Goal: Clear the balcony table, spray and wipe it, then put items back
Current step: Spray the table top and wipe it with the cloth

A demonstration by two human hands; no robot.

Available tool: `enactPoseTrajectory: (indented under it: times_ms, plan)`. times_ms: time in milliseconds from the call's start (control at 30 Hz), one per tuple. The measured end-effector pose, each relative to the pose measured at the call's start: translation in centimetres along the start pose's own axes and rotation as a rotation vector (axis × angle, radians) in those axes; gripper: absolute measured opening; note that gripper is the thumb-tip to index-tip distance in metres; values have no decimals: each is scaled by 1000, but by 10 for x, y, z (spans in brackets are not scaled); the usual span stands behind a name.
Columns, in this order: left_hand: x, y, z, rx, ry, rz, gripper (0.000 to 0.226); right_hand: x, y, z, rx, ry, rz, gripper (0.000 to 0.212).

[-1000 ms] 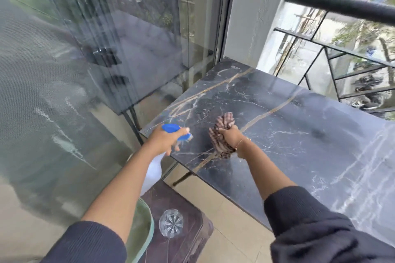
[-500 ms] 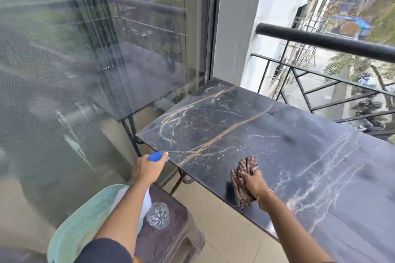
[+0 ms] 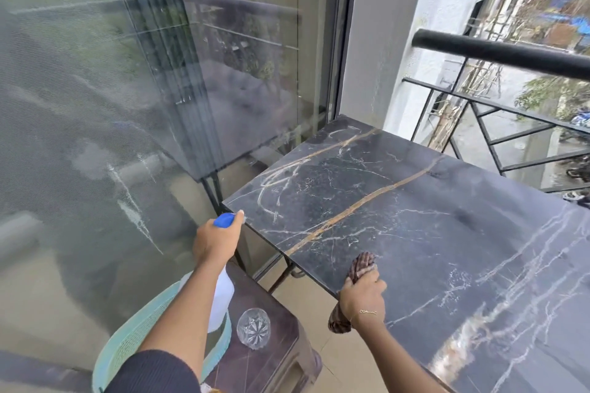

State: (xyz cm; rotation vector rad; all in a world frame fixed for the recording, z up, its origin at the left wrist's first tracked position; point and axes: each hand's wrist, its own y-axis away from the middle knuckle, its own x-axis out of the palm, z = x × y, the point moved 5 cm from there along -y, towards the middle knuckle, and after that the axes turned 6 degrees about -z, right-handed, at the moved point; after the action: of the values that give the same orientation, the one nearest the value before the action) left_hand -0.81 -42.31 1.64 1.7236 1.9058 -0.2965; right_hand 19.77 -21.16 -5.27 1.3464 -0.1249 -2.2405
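We are in the wiping part of the job, and the dark marble-patterned surface point(image 3: 415, 233) with gold and white veins carries nothing but our cloth. Our right hand point(image 3: 362, 295) clutches the brown checked cloth point(image 3: 359, 266) at the near edge, part bunched on the top and part hanging below the rim. Our left hand point(image 3: 215, 239) wraps around the neck of the white spray bottle with a blue trigger head point(image 3: 223, 281), held off the corner, above the dark brown plastic stool point(image 3: 281, 338).

To do this well, we should spread the cloth flatter under our palm so more of it meets the stone, then work in overlapping passes from the near edge toward the black metal railing point(image 3: 498, 51). The cut-glass piece point(image 3: 253, 328) and the mint-green woven basket point(image 3: 134, 338) wait on and beside the stool, probably for putting back later.
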Motion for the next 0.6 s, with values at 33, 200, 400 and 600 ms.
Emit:
enactPoseTrajectory:
  times_ms: [33, 200, 400, 600]
  plan:
    - [0, -5, -1, -16, 6, -6, 49, 6, 0, 9, -18, 33, -17, 62]
    - [13, -42, -4, -53, 21, -23, 44, 45, -19, 66, -142, 195, -59, 67]
    - [27, -95, -14, -78, 44, -19, 38, 101, -46, 157, -290, 255, -44, 66]
    - [33, -124, -18, -70, 52, -15, 37, 134, -62, 223, -510, 295, 59, 68]
